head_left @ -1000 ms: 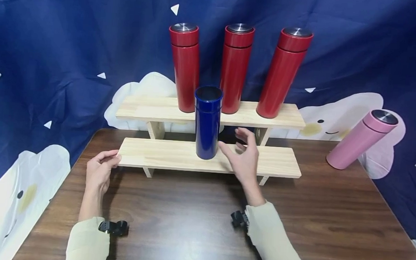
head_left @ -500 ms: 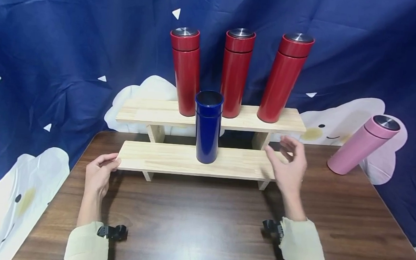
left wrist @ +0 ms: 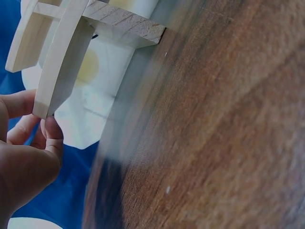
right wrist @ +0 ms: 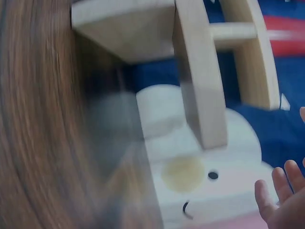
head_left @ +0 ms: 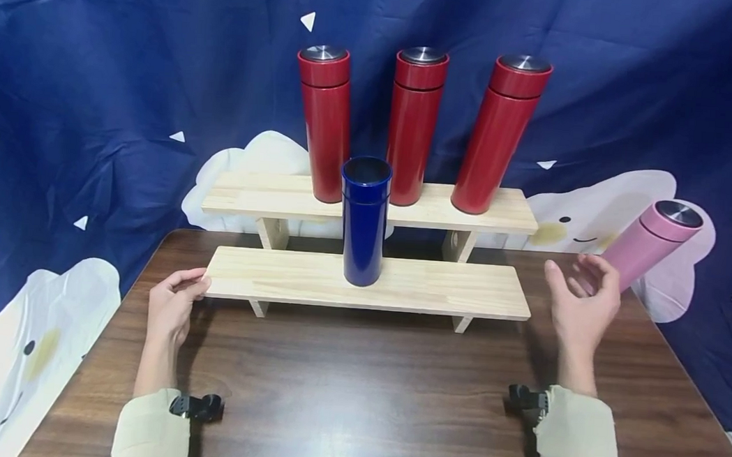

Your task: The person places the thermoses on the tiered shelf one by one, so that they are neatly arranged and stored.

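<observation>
My left hand (head_left: 172, 307) pinches the left end of the lower board of a two-step wooden shelf (head_left: 275, 275); the left wrist view shows the fingertips and thumb at the board's end (left wrist: 45, 102). On the right, my right hand (head_left: 584, 305) holds nothing, its fingers loosely curved and the thumb apart. Behind its fingers stands a pink thermos bottle (head_left: 648, 239) with a silver lid top, its base partly hidden. Whether the fingers touch it, I cannot tell. A blue thermos bottle (head_left: 364, 228) with a dark top stands upright mid lower board.
Several other items are around: on the upper board (head_left: 255, 194) stand a left red bottle (head_left: 324, 128), a middle red bottle (head_left: 414, 133) and a right red bottle (head_left: 500, 139). A brown wooden table (head_left: 343, 388) lies beneath, with a dark blue cloud-print cloth (head_left: 128, 102) behind.
My right hand has moved right from beside the blue thermos bottle, past the shelf's end, to the pink one. My left hand keeps its hold on the shelf, and the bottles stand as before.
</observation>
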{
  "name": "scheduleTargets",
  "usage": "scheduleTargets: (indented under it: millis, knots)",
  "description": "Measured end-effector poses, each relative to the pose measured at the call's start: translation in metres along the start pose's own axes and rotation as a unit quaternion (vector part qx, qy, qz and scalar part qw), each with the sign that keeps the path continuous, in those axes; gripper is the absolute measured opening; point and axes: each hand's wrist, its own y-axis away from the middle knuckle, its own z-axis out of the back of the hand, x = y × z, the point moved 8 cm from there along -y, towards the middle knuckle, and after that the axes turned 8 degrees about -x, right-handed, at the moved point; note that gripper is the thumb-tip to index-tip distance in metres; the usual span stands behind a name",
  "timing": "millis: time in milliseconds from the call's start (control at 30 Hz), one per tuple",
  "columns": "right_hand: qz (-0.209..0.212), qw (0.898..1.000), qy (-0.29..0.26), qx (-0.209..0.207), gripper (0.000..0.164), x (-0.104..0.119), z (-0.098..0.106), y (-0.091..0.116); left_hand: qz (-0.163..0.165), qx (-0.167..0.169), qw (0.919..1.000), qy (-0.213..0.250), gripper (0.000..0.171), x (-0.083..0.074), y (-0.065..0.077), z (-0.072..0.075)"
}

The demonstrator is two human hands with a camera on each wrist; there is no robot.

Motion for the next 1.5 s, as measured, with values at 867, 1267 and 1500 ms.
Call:
scheduleTargets:
  millis: [867,1267,1500]
  knots:
    - [-0.118,0.977,-0.102,-0.143,0.054,-0.083,0.058,-0.061,0.004,-0.008,0.9997,-0.021,0.022,0.006,0.002,0.003]
    - [-0.138,0.974,-0.093,-0.156,0.064,-0.111,0.055,-0.071,0.000,0.000,0.9988,-0.049,0.028,0.002,0.002,0.004]
    - [-0.176,0.968,-0.108,-0.143,0.064,-0.125,0.053,-0.080,-0.006,0.003,0.9992,-0.039,0.025,0.000,-0.001,0.000]
